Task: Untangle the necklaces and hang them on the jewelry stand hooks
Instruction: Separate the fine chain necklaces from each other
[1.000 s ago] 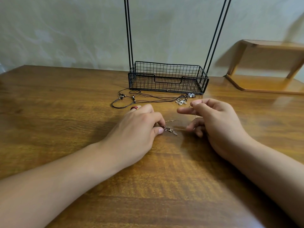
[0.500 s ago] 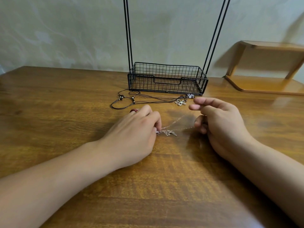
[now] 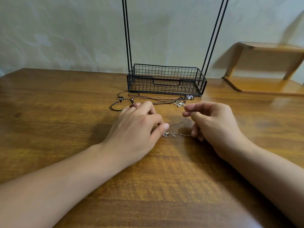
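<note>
A thin silver chain necklace (image 3: 171, 134) lies on the wooden table (image 3: 65, 112) between my hands. My left hand (image 3: 139, 129) pinches one part of the chain between thumb and forefinger. My right hand (image 3: 212, 122) has curled fingers, and the chain runs under them; two strands stretch between the hands. Black cord necklaces (image 3: 148, 99) with beads and a flower pendant (image 3: 179, 103) lie tangled behind my hands, in front of the jewelry stand's black wire basket (image 3: 166, 79). The stand's uprights (image 3: 126, 38) rise out of view, so its hooks are hidden.
A low wooden shelf (image 3: 266, 69) stands at the back right against the pale wall. Bare table spreads to the left and in front of my forearms.
My right hand has drawn to the right and lifted slightly, stretching the silver chain out from the clump at my left fingertips. My left hand has stayed in place.
</note>
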